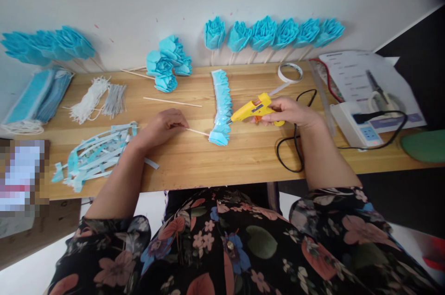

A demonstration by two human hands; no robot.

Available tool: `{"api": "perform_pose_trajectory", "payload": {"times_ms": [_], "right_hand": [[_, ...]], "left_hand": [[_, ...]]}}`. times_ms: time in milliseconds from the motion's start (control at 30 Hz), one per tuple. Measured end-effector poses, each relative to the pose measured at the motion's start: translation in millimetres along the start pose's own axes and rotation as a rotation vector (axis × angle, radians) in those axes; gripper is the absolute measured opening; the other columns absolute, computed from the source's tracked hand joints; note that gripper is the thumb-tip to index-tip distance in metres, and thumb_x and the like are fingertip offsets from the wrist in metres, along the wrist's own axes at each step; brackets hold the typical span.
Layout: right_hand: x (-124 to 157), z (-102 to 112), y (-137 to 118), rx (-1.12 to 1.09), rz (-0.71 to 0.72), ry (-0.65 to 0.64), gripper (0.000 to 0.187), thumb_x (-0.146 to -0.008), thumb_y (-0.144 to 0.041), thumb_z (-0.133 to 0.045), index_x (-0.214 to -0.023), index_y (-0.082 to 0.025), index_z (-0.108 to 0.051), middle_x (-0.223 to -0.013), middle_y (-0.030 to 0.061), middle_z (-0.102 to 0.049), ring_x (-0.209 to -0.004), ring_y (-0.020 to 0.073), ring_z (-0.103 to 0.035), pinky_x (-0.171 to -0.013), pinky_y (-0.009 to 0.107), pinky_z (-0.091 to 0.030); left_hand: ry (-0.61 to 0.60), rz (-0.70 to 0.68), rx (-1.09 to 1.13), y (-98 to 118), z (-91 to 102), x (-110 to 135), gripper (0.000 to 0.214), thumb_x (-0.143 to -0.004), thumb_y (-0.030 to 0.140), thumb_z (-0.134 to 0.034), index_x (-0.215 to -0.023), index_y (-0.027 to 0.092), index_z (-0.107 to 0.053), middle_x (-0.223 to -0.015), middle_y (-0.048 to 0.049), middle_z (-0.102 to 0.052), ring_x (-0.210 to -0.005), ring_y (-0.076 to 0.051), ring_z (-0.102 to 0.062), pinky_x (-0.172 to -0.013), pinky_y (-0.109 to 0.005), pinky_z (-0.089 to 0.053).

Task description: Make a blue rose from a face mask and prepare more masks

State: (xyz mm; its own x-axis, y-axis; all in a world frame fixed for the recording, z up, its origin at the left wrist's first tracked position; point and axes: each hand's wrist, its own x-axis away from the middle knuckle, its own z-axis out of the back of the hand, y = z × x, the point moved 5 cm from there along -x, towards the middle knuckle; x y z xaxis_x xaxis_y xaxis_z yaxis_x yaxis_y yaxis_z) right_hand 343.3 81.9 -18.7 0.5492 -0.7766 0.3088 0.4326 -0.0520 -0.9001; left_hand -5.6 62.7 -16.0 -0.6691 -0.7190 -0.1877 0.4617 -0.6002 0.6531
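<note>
My left hand (169, 123) pinches a thin wooden stick (197, 131), whose far end meets the bottom of a blue petal-edged strip (222, 100). That strip lies lengthwise on the table, its near end folded or rolled around the stick's tip. In my right hand (287, 112) is a yellow hot glue gun (253, 108), its nozzle pointing left and touching or very close to the strip's scalloped edge near the rolled end. Shiny patches show on the strip. Another loose stick (173, 101) lies beyond my left hand.
Finished blue flowers on sticks (263, 34) lean along the wall. Blue masks (38, 95), white ear loops (88, 100), grey wires (114, 99) and cut scraps (100, 156) lie left. Tape (290, 73), a black cord (295, 146), a power strip (354, 123) and scissors (378, 93) are right.
</note>
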Motion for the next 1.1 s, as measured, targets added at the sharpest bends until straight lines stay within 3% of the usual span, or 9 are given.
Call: {"api": "perform_pose_trajectory", "payload": {"times_ms": [433, 700, 833, 1100], "right_hand": [[-6, -10, 0, -0.021, 0.027, -0.042, 0.038, -0.076, -0.047, -0.079, -0.101, -0.018, -0.076, -0.098, 0.0066, -0.077, -0.072, 0.0146, -0.067, -0.061, 0.027, -0.050], [-2, -1, 1, 0.019, 0.002, -0.048, 0.040, -0.075, -0.050, -0.080, -0.098, -0.018, -0.076, -0.097, 0.0074, -0.077, -0.074, 0.0161, -0.069, -0.061, 0.026, -0.051], [2, 4, -1, -0.045, 0.007, 0.020, 0.041, -0.071, -0.053, -0.083, -0.094, -0.020, -0.077, -0.095, 0.0079, -0.078, -0.070, 0.0165, -0.067, -0.057, 0.027, -0.050], [1, 12, -4, -0.217, 0.080, 0.275, 0.038, -0.068, -0.051, -0.086, -0.088, -0.021, -0.077, -0.099, 0.0096, -0.079, -0.064, 0.0138, -0.063, -0.050, 0.025, -0.047]], "left_hand": [[-0.011, -0.005, 0.000, 3, 0.4, 0, 0.022, -0.097, 0.030, -0.057, -0.084, 0.017, -0.070, -0.084, -0.0062, -0.069, -0.082, -0.018, -0.063, -0.077, -0.031, -0.048], [-0.006, -0.018, -0.014, 1, -0.1, 0, 0.022, -0.096, 0.029, -0.057, -0.083, 0.017, -0.070, -0.084, -0.0063, -0.069, -0.082, -0.018, -0.063, -0.077, -0.030, -0.048], [-0.008, -0.018, -0.012, 1, 0.0, 0, 0.022, -0.096, 0.029, -0.057, -0.083, 0.017, -0.070, -0.083, -0.0060, -0.069, -0.081, -0.018, -0.062, -0.075, -0.029, -0.048], [0.002, -0.040, -0.021, 1, -0.5, 0, 0.022, -0.097, 0.028, -0.056, -0.083, 0.017, -0.070, -0.083, -0.0061, -0.069, -0.081, -0.018, -0.063, -0.076, -0.030, -0.048]]}}
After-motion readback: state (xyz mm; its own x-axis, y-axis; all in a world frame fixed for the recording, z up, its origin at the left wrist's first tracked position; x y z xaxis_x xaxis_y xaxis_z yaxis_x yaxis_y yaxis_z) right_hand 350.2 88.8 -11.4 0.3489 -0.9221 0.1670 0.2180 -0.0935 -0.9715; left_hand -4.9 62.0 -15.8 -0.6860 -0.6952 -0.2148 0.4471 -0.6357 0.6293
